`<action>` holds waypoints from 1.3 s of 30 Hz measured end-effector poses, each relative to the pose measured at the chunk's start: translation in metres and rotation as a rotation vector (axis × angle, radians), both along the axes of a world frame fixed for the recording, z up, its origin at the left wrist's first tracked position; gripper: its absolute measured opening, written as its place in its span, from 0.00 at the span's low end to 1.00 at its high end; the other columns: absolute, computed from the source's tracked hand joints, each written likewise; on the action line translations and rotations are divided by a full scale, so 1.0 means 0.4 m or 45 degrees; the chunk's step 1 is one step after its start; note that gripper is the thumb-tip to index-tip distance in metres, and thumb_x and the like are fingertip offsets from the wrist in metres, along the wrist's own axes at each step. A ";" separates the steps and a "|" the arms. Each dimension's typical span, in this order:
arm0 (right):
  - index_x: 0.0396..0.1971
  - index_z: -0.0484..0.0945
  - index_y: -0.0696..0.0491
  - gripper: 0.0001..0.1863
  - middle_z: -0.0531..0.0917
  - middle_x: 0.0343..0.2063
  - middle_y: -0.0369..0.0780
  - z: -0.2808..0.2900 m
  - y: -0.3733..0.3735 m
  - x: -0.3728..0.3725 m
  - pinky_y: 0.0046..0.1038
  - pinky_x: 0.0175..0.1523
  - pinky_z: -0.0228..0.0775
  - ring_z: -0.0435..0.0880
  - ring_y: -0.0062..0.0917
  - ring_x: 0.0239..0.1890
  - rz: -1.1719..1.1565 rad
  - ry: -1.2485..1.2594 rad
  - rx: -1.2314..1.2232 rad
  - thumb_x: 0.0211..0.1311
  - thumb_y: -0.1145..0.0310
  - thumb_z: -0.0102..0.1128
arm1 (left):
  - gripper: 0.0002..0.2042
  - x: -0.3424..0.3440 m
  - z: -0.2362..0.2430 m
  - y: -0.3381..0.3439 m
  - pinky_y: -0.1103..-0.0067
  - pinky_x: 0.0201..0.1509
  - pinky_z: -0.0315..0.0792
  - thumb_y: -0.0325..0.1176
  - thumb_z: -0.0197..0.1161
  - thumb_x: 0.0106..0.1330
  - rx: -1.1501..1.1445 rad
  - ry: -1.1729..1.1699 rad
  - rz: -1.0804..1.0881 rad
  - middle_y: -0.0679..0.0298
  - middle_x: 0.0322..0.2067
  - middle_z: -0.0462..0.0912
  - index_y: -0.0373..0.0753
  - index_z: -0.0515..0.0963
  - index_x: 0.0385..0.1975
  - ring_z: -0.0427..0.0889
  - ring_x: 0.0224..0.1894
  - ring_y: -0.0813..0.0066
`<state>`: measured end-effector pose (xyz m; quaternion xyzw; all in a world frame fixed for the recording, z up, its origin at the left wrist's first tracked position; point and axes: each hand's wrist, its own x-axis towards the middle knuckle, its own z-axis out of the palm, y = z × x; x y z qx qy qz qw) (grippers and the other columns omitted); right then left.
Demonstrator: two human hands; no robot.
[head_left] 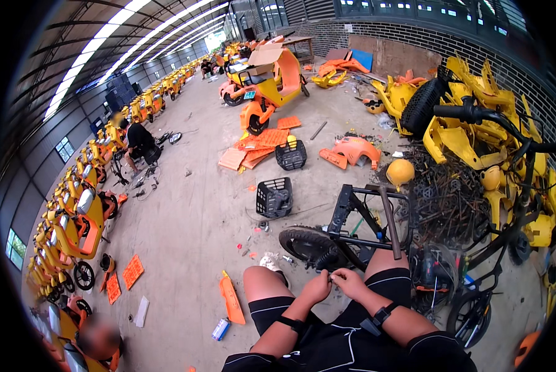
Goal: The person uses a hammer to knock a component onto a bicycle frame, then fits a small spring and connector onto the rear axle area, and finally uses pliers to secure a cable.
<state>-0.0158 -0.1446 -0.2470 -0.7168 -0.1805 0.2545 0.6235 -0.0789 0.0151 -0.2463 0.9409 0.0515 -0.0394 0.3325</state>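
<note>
Head view: black frame (340, 214) on the floor (210, 229), right in front of the seated person's knees. Squarish, built of dark metal tubes, open in the middle, surface dull and dusty. Wheel (303, 244) at its left end: black, chunky tyre, lying low near the white shoe (270, 261). Brown bar (386, 222) slants across the right part, lower end by the right thigh; looks rusty.

Left hand (316, 287) and right hand (350, 284) meet between the knees, just this side of the frame. Fingers curled, tips close together at the frame's near edge. Whether either grip pinches something: cannot tell, too small and partly hidden.

Around: black crate (274, 197) beyond the wheel, orange panels (256, 147) farther off, yellow ball-shaped part (400, 172) past the frame. Heap of yellow parts (464, 144) at right, by the wall. Orange strip (230, 300) and blue-white can (220, 330) lie left of the left thigh. Yellow scooter (83, 224) in a row at far left.
</note>
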 end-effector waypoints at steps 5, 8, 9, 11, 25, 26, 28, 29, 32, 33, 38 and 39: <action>0.45 0.81 0.57 0.10 0.85 0.36 0.37 0.023 -0.011 -0.001 0.25 0.43 0.73 0.81 0.19 0.36 0.056 -0.139 0.056 0.69 0.69 0.60 | 0.13 0.011 0.010 -0.002 0.50 0.41 0.73 0.37 0.57 0.67 -0.040 -0.001 0.054 0.41 0.34 0.83 0.36 0.66 0.43 0.81 0.38 0.37; 0.43 0.82 0.57 0.09 0.86 0.34 0.39 0.029 -0.012 -0.005 0.26 0.42 0.74 0.82 0.22 0.35 0.038 -0.167 0.014 0.67 0.69 0.62 | 0.13 0.002 0.010 -0.006 0.51 0.41 0.73 0.38 0.57 0.67 -0.004 0.031 0.067 0.41 0.34 0.83 0.36 0.68 0.43 0.81 0.38 0.38; 0.42 0.82 0.57 0.09 0.85 0.34 0.39 0.041 -0.016 -0.002 0.26 0.41 0.74 0.82 0.22 0.34 0.049 -0.227 -0.057 0.66 0.69 0.63 | 0.14 0.011 0.014 -0.007 0.51 0.41 0.73 0.38 0.57 0.67 0.022 0.045 0.063 0.41 0.34 0.83 0.36 0.68 0.43 0.81 0.38 0.38; 0.41 0.83 0.56 0.09 0.85 0.34 0.40 0.052 -0.027 0.002 0.28 0.40 0.74 0.82 0.24 0.33 0.006 -0.323 -0.091 0.65 0.68 0.64 | 0.13 0.022 0.015 -0.016 0.51 0.43 0.73 0.38 0.56 0.68 0.045 0.055 0.036 0.40 0.35 0.83 0.36 0.69 0.44 0.81 0.39 0.37; 0.38 0.81 0.56 0.08 0.82 0.33 0.42 0.036 -0.019 -0.003 0.30 0.39 0.74 0.83 0.29 0.32 0.011 -0.612 -0.260 0.65 0.67 0.63 | 0.14 0.022 -0.024 -0.011 0.52 0.46 0.74 0.39 0.54 0.69 0.024 0.167 0.061 0.40 0.38 0.83 0.36 0.70 0.45 0.82 0.42 0.38; 0.38 0.81 0.56 0.08 0.82 0.34 0.42 0.038 -0.019 0.002 0.30 0.38 0.74 0.83 0.30 0.32 -0.002 -0.626 -0.263 0.65 0.67 0.63 | 0.14 0.028 -0.021 -0.012 0.52 0.47 0.74 0.39 0.53 0.69 0.007 0.161 0.056 0.40 0.38 0.83 0.35 0.70 0.45 0.82 0.42 0.38; 0.37 0.81 0.54 0.09 0.82 0.35 0.43 0.066 -0.017 -0.002 0.37 0.42 0.74 0.82 0.39 0.37 0.012 -0.539 -0.314 0.63 0.64 0.62 | 0.14 0.029 -0.010 -0.015 0.51 0.46 0.74 0.39 0.54 0.68 -0.029 0.132 0.069 0.39 0.38 0.83 0.35 0.70 0.45 0.82 0.42 0.37; 0.36 0.80 0.55 0.09 0.82 0.34 0.43 0.080 -0.015 -0.005 0.38 0.41 0.73 0.82 0.39 0.37 0.004 -0.549 -0.313 0.63 0.65 0.61 | 0.14 0.032 -0.013 -0.014 0.51 0.46 0.74 0.39 0.54 0.68 -0.035 0.131 0.074 0.39 0.38 0.83 0.34 0.70 0.45 0.82 0.42 0.37; 0.36 0.80 0.55 0.08 0.82 0.33 0.43 0.075 -0.023 -0.005 0.38 0.41 0.73 0.82 0.39 0.36 -0.040 -0.646 -0.310 0.63 0.66 0.62 | 0.14 0.040 -0.027 -0.031 0.52 0.46 0.74 0.38 0.56 0.67 -0.076 0.130 0.080 0.40 0.38 0.83 0.34 0.70 0.44 0.81 0.42 0.38; 0.37 0.80 0.56 0.08 0.81 0.33 0.42 0.069 -0.007 -0.007 0.32 0.36 0.74 0.82 0.32 0.31 -0.055 -0.677 -0.269 0.63 0.68 0.63 | 0.14 0.041 -0.020 -0.015 0.52 0.46 0.73 0.38 0.56 0.68 -0.054 0.136 0.073 0.40 0.38 0.83 0.34 0.71 0.44 0.81 0.42 0.38; 0.35 0.80 0.56 0.08 0.82 0.34 0.45 0.041 -0.014 0.014 0.38 0.42 0.74 0.82 0.40 0.37 0.007 -0.521 -0.185 0.63 0.67 0.61 | 0.14 0.032 -0.005 -0.017 0.54 0.47 0.73 0.37 0.56 0.67 -0.059 0.150 0.083 0.40 0.38 0.82 0.34 0.72 0.45 0.80 0.44 0.37; 0.35 0.80 0.57 0.08 0.83 0.34 0.45 0.043 -0.010 0.018 0.38 0.42 0.74 0.83 0.41 0.38 0.026 -0.515 -0.170 0.62 0.67 0.62 | 0.13 0.033 -0.009 -0.006 0.54 0.47 0.73 0.37 0.56 0.67 -0.072 0.126 0.056 0.40 0.38 0.82 0.34 0.72 0.44 0.80 0.45 0.37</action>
